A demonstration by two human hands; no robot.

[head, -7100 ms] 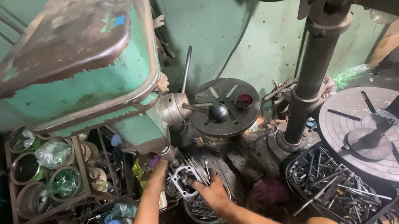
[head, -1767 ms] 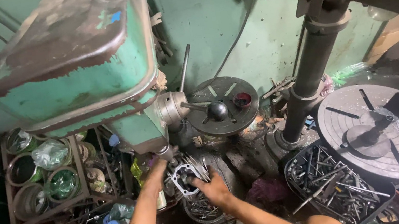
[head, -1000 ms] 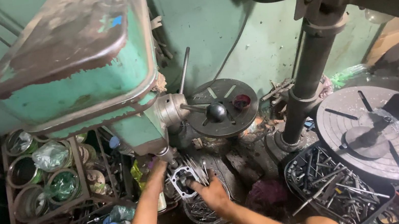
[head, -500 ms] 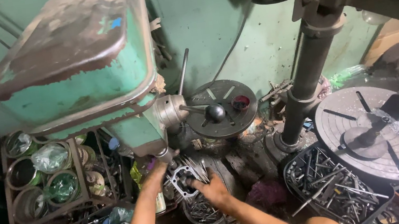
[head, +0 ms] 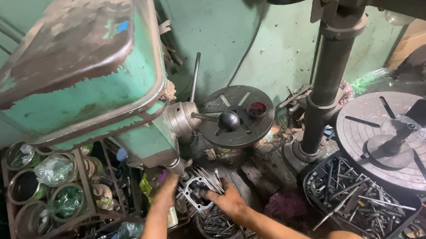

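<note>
Between both hands [head: 198,195], metal gasket plate [head: 195,186], gripped

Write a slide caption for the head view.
Both hands hold a metal gasket-like part beneath a green drill press.

Green wall [head: 222,19] — cluttered, dim workshop floor [head: 264,173].

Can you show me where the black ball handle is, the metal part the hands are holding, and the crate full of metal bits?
black ball handle [head: 228,120], head view, on the round knob.
metal part [head: 194,186], head view, on its pale frame.
crate [head: 356,199], head view, on its contents' rim side.
</note>
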